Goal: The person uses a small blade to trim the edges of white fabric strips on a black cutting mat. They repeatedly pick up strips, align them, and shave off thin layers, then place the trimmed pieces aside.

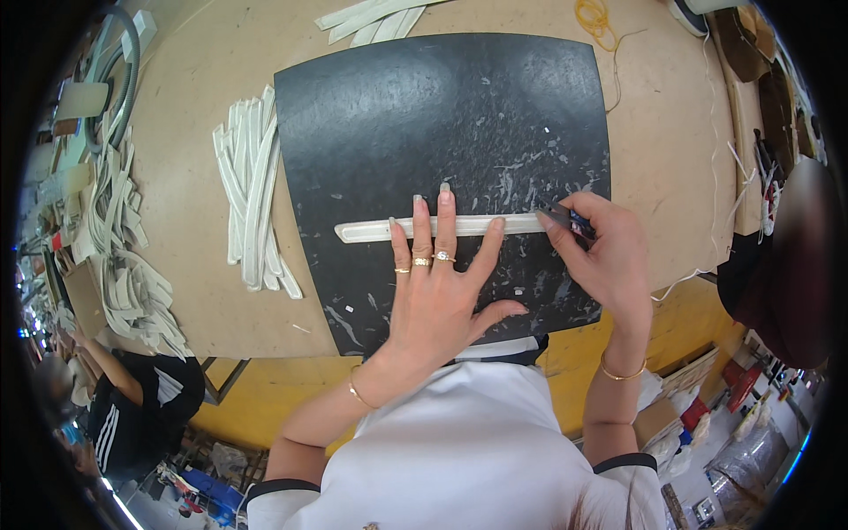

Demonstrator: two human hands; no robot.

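Note:
A long narrow white strip [364,231] with raised stitched-looking edges lies crosswise on a scuffed black board [424,124]. My left hand [437,305] rests flat on it, fingers spread across its middle and the thumb out to the right. At the strip's right end, my right hand [614,252] is closed around a small dark-bladed cutting tool [563,216]. The blade's tip meets or nearly meets that end; the fingers hide most of the handle, so its exact kind is unclear. Small white scraps [518,291] dot the board.
Beside the board's left edge lies a bundle of similar strips [252,190], with more strips [380,19] at the far edge. Pale pieces [137,291] hang in piles at far left. Yellow cord [596,19] lies at the far right. Another person [132,402] is at lower left.

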